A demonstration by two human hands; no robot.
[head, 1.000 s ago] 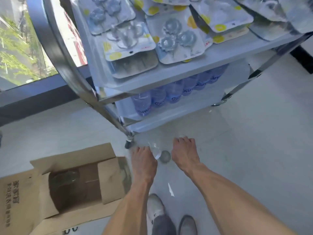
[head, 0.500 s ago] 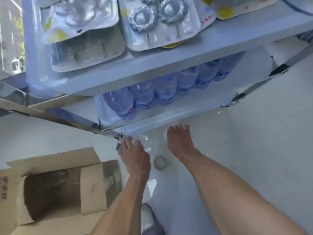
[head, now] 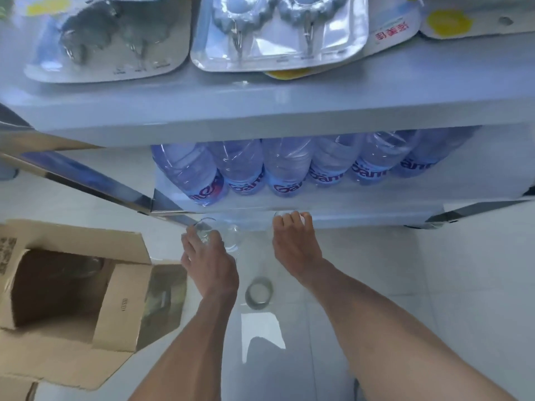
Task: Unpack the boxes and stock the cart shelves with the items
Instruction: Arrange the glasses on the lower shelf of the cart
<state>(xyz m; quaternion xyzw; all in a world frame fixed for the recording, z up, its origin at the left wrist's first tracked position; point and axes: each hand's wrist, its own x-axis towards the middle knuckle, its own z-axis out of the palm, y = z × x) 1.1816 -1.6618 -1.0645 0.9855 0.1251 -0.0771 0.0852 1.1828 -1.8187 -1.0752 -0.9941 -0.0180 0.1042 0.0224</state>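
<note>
My left hand (head: pixel 209 266) grips a clear glass (head: pixel 230 241) just below the front left corner of the cart's lower shelf (head: pixel 362 219). At that shelf's front edge, my right hand (head: pixel 295 246) curls its fingers over another clear glass (head: pixel 280 214), which is mostly hidden. A third glass (head: pixel 259 292) stands on the floor between my forearms. Several water bottles (head: pixel 278 172) lie in a row on the lower shelf. An open cardboard box (head: pixel 121 302) sits on the floor to the left, with a clear glass item (head: pixel 84 264) dimly visible inside.
The upper shelf (head: pixel 289 108) carries blister packs of metal hooks (head: pixel 278 30). A slanted steel cart leg (head: pixel 95 183) runs down to the shelf's left corner, close to my left hand. The pale tiled floor (head: pixel 434 285) stretches away on the right.
Both hands have risen from the floor to the lower shelf's front edge, carrying glasses. One glass stays on the floor. The view has moved closer to the cart.
</note>
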